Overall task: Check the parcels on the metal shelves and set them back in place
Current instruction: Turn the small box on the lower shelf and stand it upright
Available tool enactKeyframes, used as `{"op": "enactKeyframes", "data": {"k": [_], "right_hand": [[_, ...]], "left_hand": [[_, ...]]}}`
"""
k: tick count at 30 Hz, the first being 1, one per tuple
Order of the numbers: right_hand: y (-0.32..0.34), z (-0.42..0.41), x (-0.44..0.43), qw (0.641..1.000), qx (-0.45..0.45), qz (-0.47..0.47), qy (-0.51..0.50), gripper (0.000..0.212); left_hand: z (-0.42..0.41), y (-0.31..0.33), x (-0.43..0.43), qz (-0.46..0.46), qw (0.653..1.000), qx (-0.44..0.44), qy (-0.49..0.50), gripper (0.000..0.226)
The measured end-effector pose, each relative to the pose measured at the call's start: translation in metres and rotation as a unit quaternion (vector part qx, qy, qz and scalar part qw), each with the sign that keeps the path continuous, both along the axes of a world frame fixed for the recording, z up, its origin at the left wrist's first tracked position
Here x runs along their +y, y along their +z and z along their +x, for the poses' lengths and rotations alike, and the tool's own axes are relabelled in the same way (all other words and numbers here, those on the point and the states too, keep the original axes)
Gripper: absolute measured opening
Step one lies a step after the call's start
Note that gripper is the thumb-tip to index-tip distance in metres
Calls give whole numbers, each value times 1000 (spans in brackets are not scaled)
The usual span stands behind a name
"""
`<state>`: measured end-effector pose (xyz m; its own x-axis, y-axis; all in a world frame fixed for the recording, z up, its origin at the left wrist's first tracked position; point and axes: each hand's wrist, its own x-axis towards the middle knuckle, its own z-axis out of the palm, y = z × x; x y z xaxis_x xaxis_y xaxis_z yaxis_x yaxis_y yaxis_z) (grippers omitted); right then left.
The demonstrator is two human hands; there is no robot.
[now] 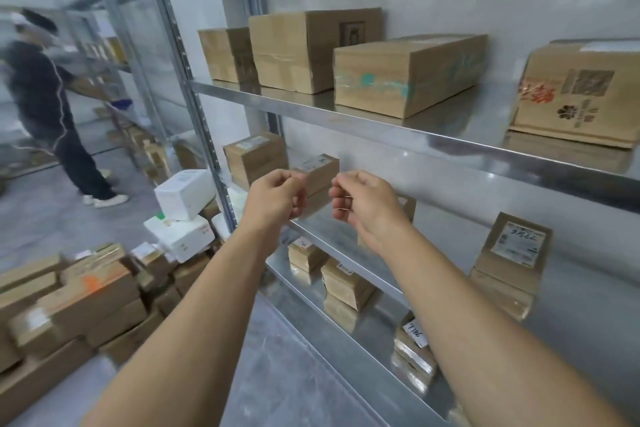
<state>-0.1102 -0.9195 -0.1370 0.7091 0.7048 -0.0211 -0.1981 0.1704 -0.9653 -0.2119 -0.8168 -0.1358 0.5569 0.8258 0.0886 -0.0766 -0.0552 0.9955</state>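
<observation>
Forearms [221, 288]: bare, both stretched from the bottom edge toward the metal shelves.
Left hand [277, 198]: fingers curled, thumb and forefinger seemingly pinching the left end of the small parcel [320, 166].
Right hand [367, 204]: fingers curled just beside the parcel's right end; whether it touches, I cannot tell.
Small parcel: on the middle shelf [443, 246], topmost of a stack of 2, label upward, with a taller stack [254, 156] near its left.
Step in hand: by my reckoning, the check of this 1 parcel, at the point of lifting it off or squaring it back.
Next move: likely needs both hands firmly on opposite ends and the label kept readable, without nudging the box beneath.
Elsewhere: 4 cartons [405, 76] on the top shelf [346, 114]; another person [45, 104] works at the far racks.
</observation>
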Motion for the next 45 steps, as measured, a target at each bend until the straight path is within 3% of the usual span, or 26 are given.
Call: {"op": "enactKeyframes", "data": {"k": [10,19,33,45], "right_hand": [[-15,-6,105,1000,7,-20,5,22],[-38,44,228,999,0,-42,-6,25],[-57,95,396,996,-19,-87,-12,23],[-80,89,549,988,18,-125,-92,30]], "left_hand": [[-2,-21,113,-20,999,36,10,19],[40,-27,222,-8,998,69,9,14],[85,-46,405,-36,996,86,8,25],[104,-60,581,16,985,145,-88,17]]}}
